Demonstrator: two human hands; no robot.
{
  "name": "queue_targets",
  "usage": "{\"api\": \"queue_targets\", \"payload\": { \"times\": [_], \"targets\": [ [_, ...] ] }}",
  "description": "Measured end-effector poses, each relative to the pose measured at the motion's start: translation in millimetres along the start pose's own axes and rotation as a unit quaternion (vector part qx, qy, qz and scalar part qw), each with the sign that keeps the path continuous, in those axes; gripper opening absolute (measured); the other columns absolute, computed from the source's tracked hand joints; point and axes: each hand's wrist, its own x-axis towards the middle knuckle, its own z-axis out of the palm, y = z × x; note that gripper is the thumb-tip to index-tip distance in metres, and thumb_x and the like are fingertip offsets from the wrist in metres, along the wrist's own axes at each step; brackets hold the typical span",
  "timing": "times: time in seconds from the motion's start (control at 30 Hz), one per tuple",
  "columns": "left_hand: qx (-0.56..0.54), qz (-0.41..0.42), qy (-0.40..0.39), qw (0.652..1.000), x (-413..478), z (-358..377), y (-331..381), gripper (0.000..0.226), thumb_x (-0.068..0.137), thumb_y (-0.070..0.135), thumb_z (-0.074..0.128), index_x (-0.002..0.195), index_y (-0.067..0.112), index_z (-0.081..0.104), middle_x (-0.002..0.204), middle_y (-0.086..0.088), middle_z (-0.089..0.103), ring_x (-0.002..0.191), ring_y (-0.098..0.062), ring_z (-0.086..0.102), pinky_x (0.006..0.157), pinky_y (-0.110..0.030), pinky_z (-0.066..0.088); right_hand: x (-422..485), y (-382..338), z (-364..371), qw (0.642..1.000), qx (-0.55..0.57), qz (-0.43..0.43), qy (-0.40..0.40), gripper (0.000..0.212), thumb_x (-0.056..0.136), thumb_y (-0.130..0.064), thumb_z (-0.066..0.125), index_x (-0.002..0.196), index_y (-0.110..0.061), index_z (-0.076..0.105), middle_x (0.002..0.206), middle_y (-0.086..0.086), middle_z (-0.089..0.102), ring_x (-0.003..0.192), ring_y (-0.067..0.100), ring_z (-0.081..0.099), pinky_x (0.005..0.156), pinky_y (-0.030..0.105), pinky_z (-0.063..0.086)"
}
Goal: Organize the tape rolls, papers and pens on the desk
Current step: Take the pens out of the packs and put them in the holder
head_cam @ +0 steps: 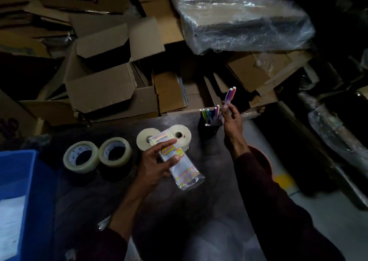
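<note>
My left hand (154, 164) grips a clear plastic pen packet (180, 164) with a yellow and pink label, held above the dark desk (209, 181). My right hand (232, 119) pinches two purple-pink pens (230, 95) upright, just right of a black pen holder (209, 128) that holds several coloured pens (209, 115). Two clear tape rolls (80, 157) (115, 151) lie flat at the desk's left. Two beige tape rolls (144, 139) (180, 136) lie behind the packet, partly hidden by it.
A blue bin (22, 173) with white paper (11, 225) inside stands at the left edge. Open cardboard boxes (103, 81) pile up behind the desk. A plastic-wrapped bundle (243, 22) sits at the back right. Grey floor (326, 221) shows to the right.
</note>
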Motion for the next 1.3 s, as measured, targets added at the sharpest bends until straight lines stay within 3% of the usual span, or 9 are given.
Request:
{"api": "queue_targets", "payload": {
  "times": [0.1,0.23,0.6,0.73,0.87,0.97,1.1,1.2,1.3],
  "targets": [
    [-0.006,-0.027,0.025,0.999,-2.6,-18.1,-17.0,0.046,0.078,-0.006,0.072,0.117,0.017,0.067,0.105,-0.007,0.073,0.092,-0.020,0.069,0.061,-0.036,0.058,22.0,13.5,11.0,1.000,-0.024,0.006,0.000,0.016,0.099,-0.024,0.058,0.114,-0.022,0.063,0.101,-0.009,0.065,0.086,0.000,0.061,0.072,0.016,0.052],
    [-0.017,-0.041,0.051,0.998,-4.0,-32.5,-25.6,0.046,0.078,-0.011,0.069,0.118,0.010,0.066,0.103,-0.006,0.073,0.088,-0.014,0.069,0.067,-0.036,0.060,39.8,36.9,13.8,0.998,-0.070,0.005,-0.004,0.009,0.100,-0.023,0.057,0.104,-0.025,0.064,0.100,0.000,0.065,0.087,0.011,0.061,0.078,0.028,0.054],
    [-0.040,-0.063,0.045,0.996,2.5,-34.6,-26.0,0.044,0.081,-0.004,0.070,0.116,0.022,0.068,0.109,-0.004,0.073,0.100,-0.023,0.070,0.073,-0.046,0.060,39.1,46.2,-2.3,0.996,-0.058,0.056,0.036,0.050,0.084,0.012,0.048,0.131,-0.006,0.053,0.107,-0.008,0.057,0.084,-0.008,0.057,0.061,0.007,0.047],
    [-0.038,-0.051,0.034,0.997,4.4,-28.1,-26.9,0.044,0.080,-0.005,0.070,0.114,0.024,0.068,0.106,-0.003,0.073,0.098,-0.021,0.070,0.069,-0.039,0.060,27.9,35.5,-6.6,0.996,-0.050,0.042,0.060,0.042,0.085,-0.007,0.063,0.126,-0.012,0.056,0.115,0.003,0.062,0.091,-0.002,0.062,0.070,0.010,0.050],
    [0.026,0.017,0.042,0.999,8.8,-26.6,-31.6,0.067,0.075,-0.003,0.076,0.131,0.028,0.057,0.126,-0.003,0.064,0.107,-0.018,0.063,0.087,-0.044,0.056,-20.2,32.4,-1.9,0.985,-0.089,-0.056,0.139,0.021,0.090,-0.017,0.064,0.109,-0.008,0.061,0.106,0.007,0.063,0.097,0.016,0.059,0.077,0.013,0.049],
    [0.060,0.031,0.053,0.996,5.3,-21.4,-32.1,0.099,0.073,-0.004,0.076,0.150,0.025,0.021,0.133,0.012,0.054,0.106,-0.010,0.063,0.089,-0.032,0.055,-96.8,44.5,10.3,0.996,-0.070,-0.006,-0.049,0.020,0.098,-0.016,0.059,0.114,-0.004,0.057,0.098,0.006,0.065,0.086,0.014,0.063,0.072,0.027,0.054],
    [0.086,0.012,0.049,0.995,-10.8,-26.1,-46.2,0.111,0.075,0.000,0.076,0.153,0.020,-0.001,0.136,-0.010,0.053,0.086,0.002,0.067,0.078,-0.027,0.056,-178.2,64.8,27.7,0.974,-0.023,0.119,-0.191,0.030,0.096,-0.007,0.057,0.125,0.001,0.056,0.103,0.012,0.070,0.083,0.009,0.067,0.073,0.023,0.056],
    [0.099,-0.024,0.029,0.994,-36.8,-37.8,-58.8,0.098,0.076,-0.005,0.075,0.151,0.016,0.016,0.115,-0.010,0.064,0.083,-0.001,0.066,0.077,-0.028,0.055,-210.8,79.4,35.3,0.966,0.043,0.181,-0.180,0.029,0.091,-0.002,0.064,0.119,0.006,0.060,0.103,0.025,0.071,0.080,0.021,0.069,0.071,0.029,0.058],
    [0.107,-0.012,0.022,0.994,-67.8,-54.5,-66.4,0.069,0.074,-0.012,0.074,0.135,0.005,0.045,0.112,-0.009,0.066,0.086,0.005,0.065,0.075,-0.017,0.052,-235.7,94.6,38.3,0.962,0.030,0.202,-0.180,0.012,0.089,-0.001,0.065,0.101,0.000,0.065,0.088,0.015,0.075,0.072,0.018,0.069,0.067,0.027,0.058]
  ]
}}
